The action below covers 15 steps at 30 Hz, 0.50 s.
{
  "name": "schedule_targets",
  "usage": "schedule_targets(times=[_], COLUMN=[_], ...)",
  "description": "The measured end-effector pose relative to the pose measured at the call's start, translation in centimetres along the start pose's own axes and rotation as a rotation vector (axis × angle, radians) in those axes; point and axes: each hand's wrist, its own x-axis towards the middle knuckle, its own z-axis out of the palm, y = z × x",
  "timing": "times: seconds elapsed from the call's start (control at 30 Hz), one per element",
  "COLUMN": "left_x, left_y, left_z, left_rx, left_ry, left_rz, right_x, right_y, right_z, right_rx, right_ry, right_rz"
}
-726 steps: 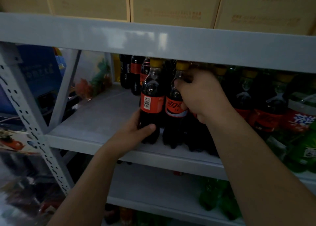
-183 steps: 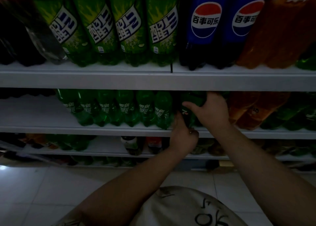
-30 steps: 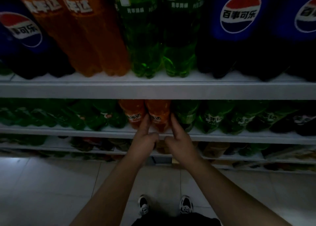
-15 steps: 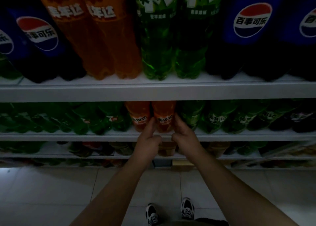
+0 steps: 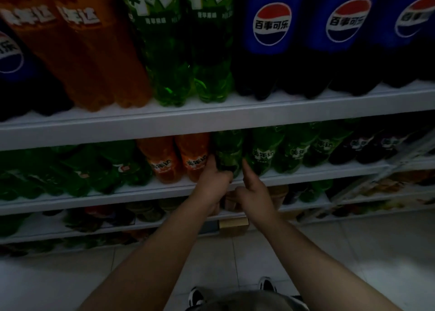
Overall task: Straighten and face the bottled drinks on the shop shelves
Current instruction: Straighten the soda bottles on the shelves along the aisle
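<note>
1. Here the work is on the middle shelf (image 5: 141, 194), where a small green bottle (image 5: 229, 148) stands at the front edge, just right of two orange Mirinda bottles (image 5: 195, 156).
2. The left hand (image 5: 213, 183) clasps the bottle's lower left side. One digit runs up its flank and the others curl in front of its base.
3. The right hand (image 5: 255, 194) lays one straight digit up the bottle's right side, with the rest folded towards the palm. I cannot tell whether those folded fingers hold anything.
4. With a hand on each side, the bottle can probably be turned on its base without being lifted or knocking its neighbours.
5. The reason for handling it seems plain. Its front shows only dark green, while the neighbouring green bottles (image 5: 262, 154) to its right and the orange pair to its left show their white lettering outward.
6. The step in hand looks like facing, which means turning the bottle until its label matches the row and then setting it level with the front line.
7. The bottles stand close together, so a wide twist could nudge the nearest orange one out of line.
8. On the shelf above, the large Pepsi bottles (image 5: 271, 28) face forward and appear to need nothing.
</note>
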Motion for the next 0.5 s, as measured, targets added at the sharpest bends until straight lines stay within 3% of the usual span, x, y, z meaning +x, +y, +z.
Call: schedule_targets(times=[0.13,0.37,0.5], left_x=[0.3,-0.9,-0.2], left_y=[-0.2,-1.3,0.1], left_z=[0.3,1.6,1.5], left_rx=[-0.003,-0.107,-0.044], left_ry=[-0.022,0.084,0.133], left_rz=[0.014,-0.013,0.019], right_x=[0.4,2.4,1.6], right_y=[-1.0,-1.8,-0.4], right_z=[-0.8,-2.4,-2.8], right_rx=[0.001,-0.010,0.014], right_ry=[-0.143,-0.132,-0.156], right_rz=[-0.001,-0.020,0.026])
